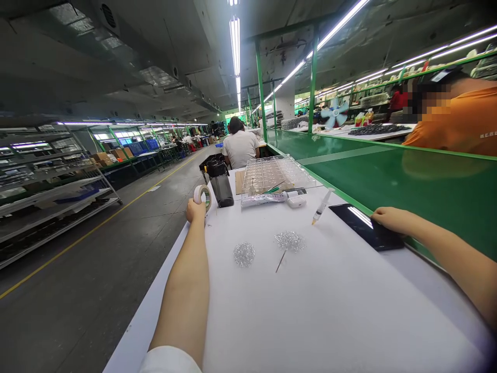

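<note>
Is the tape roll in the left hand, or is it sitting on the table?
It's in the hand: the left hand has its fingers curled around the lower edge of the tape roll, which stands on edge.

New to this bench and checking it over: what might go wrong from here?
The loose clear beads lie uncovered near the left forearm, so one sweep might scatter them. The syringe lies unsecured near the right hand and may roll. The thin pointed tool beside the beads could prick a hand reaching across.
</note>
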Motion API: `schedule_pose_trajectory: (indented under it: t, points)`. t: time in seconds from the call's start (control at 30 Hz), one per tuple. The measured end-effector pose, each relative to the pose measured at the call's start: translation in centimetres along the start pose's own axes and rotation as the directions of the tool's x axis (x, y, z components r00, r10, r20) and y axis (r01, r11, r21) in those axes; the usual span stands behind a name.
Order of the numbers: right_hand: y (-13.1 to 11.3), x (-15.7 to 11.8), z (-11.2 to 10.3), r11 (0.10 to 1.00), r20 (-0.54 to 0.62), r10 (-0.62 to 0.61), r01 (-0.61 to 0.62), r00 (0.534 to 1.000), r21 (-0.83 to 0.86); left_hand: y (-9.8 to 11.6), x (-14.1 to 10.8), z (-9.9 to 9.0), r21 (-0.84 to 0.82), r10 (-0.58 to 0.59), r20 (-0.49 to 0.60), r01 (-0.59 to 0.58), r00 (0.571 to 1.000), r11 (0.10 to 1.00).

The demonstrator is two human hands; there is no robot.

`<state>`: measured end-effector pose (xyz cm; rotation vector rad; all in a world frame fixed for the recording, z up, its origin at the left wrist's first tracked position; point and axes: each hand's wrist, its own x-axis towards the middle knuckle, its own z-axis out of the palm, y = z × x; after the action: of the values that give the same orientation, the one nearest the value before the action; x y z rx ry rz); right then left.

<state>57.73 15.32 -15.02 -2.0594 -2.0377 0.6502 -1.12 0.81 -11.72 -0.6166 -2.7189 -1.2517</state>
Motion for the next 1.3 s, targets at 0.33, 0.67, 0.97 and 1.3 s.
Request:
schedule_pose_trajectory:
  t: [0.33, 0.67, 0.97, 1.3]
  points:
    - [-0.5, -0.6, 0.1, 1.0, -0.015, 0.008, -0.009, 1.0, -0.015, 0.0, -0.2, 0.0, 0.0, -0.07, 0.044, 0.07, 0.997, 0.998]
    - [0.0, -0.1, 0.1, 1.0, -0.009, 0.001, -0.001, 1.0, -0.018, 0.5, -0.4, 0.1, -0.028, 0.036, -0.014, -0.036, 0.999, 0.999]
    - [0.6, 0.8, 0.5, 1.0, 0.009, 0.021, -0.021, 1.0, 0.0, 0.4, -0.4, 0.2, 0.033, 0.021, 0.024, -0.022, 0.999, 0.999]
    - [2.1, 2.7, 1.6, 1.0, -0.054, 0.023, -0.022, 0.998, 0.02, 0.3, -0.2, 0.3, 0.041, 0.012, 0.07, -0.015, 0.997, 0.999]
